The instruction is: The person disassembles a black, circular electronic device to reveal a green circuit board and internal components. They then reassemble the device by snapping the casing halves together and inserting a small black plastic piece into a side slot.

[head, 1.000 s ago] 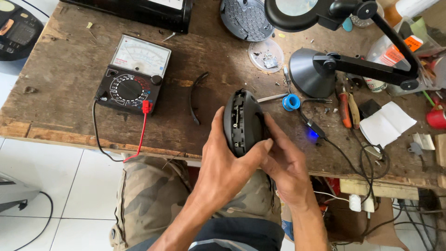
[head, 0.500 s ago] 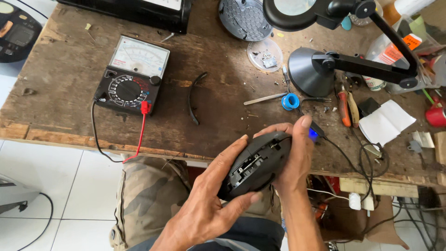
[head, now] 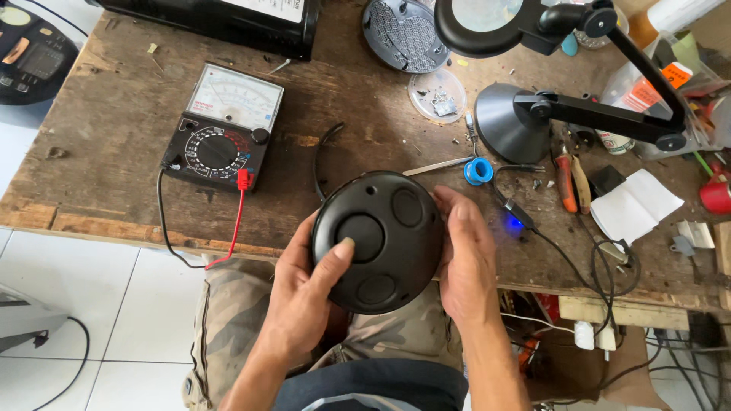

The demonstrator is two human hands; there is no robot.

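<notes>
Two hands grip a round black casing (head: 378, 241) just off the near edge of the wooden workbench (head: 114, 122). From the casing, the left hand (head: 304, 297) closes on its lower left side, thumb pressed on its face, and the right hand (head: 464, 259) clasps its right rim. An analog multimeter (head: 225, 125) lies up-left of the casing, on the bench

Bright, even daylight fills the scene, with only soft, faint shadows on the worn brown wooden counter (head: 114, 137). The white floor tiles (head: 99, 304) are nearly washed out. A small blue light (head: 517, 224) glows with haze. Focus is sharp; edges bend slightly.
</notes>
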